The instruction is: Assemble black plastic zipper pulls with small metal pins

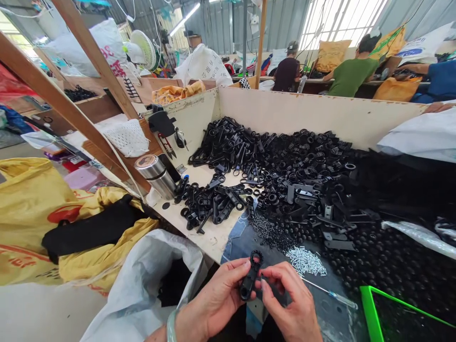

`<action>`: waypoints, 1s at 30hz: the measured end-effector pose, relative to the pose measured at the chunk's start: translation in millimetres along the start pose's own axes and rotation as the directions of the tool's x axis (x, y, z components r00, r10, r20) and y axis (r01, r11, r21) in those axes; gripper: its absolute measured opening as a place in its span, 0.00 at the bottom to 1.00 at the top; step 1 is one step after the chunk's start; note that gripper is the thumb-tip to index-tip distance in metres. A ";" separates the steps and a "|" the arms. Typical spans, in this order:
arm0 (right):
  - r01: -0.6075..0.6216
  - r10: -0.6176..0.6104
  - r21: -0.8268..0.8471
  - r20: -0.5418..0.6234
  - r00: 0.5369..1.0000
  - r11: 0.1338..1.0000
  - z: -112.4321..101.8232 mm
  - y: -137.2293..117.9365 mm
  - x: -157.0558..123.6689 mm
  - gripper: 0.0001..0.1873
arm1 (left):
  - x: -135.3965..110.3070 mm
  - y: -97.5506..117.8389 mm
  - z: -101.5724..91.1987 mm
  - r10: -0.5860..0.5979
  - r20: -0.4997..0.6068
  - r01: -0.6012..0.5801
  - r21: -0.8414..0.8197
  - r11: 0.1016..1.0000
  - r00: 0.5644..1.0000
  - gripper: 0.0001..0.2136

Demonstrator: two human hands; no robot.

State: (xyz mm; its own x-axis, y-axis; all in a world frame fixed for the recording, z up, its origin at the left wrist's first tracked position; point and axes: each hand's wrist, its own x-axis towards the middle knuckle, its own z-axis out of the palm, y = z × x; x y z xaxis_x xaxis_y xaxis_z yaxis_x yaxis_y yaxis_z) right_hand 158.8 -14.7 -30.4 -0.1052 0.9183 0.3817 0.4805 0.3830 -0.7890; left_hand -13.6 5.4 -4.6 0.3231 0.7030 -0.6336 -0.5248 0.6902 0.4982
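Note:
My left hand (223, 294) grips a black plastic part (252, 275) between thumb and fingers. A toothed ring forms its upper end, and a rounded end points down toward my lap. Close against its right side, my right hand (290, 297) has thumb and index finger pinched together. A tiny dark piece seems to show at those fingertips, too small to name. Just beyond my hands lie a heap of silver screws (306, 261) and a spread of tiny black pieces (267, 230). A screwdriver (340, 299) rests on the dark mat to the right of my right hand.
Black plastic parts (228, 142) are piled across the walled bench. Finished-looking assemblies (213, 202) lie left, beside a steel flask (156, 175). A green-rimmed tray (372, 313) sits at right among black balls (377, 266). An open white sack (142, 275) stands at lower left. People work behind.

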 end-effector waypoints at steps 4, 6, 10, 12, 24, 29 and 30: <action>0.010 -0.009 -0.049 0.004 1.000 0.999 1.9 2.1 -2.7 0.03 | -2.4 -2.8 2.8 -0.003 -0.005 0.003 -0.036 0.999 1.000 0.17; 0.009 -0.008 -0.061 0.007 1.000 0.998 2.8 3.2 -3.7 0.03 | -3.2 -3.6 2.1 -0.002 -0.008 0.002 -0.029 1.000 1.000 0.17; 0.012 -0.012 -0.054 0.002 1.000 0.998 3.9 4.3 -5.7 0.03 | -3.3 -5.8 -2.2 -0.012 -0.046 0.010 -0.042 0.999 0.999 0.17; 0.002 -0.002 -0.052 -0.006 1.000 0.999 4.1 4.5 -7.4 0.02 | -2.8 -7.2 -4.3 -0.026 -0.048 0.025 -0.036 0.999 0.999 0.17; -0.068 0.067 -0.043 -0.020 0.998 0.997 4.1 17.3 -18.3 0.03 | 3.8 -14.4 -1.5 0.178 0.061 -0.187 0.421 0.888 0.982 0.20; -0.079 0.078 -0.046 -0.019 0.997 0.996 3.1 23.3 -22.0 0.03 | 7.0 -16.7 -3.3 0.226 0.041 -0.218 0.474 0.853 0.973 0.24; -0.078 0.078 -0.044 -0.016 0.997 0.996 3.2 24.5 -22.4 0.03 | 8.1 -17.6 -4.2 0.230 0.025 -0.214 0.483 0.849 0.973 0.26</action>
State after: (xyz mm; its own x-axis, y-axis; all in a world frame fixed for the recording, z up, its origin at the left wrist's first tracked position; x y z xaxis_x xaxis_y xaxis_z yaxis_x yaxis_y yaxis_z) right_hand 170.2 -25.5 -59.9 -0.0537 0.9435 0.3270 0.5251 0.3052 -0.7944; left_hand -5.0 -1.8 -21.1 0.2131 0.8472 -0.4868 -0.1346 0.5189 0.8442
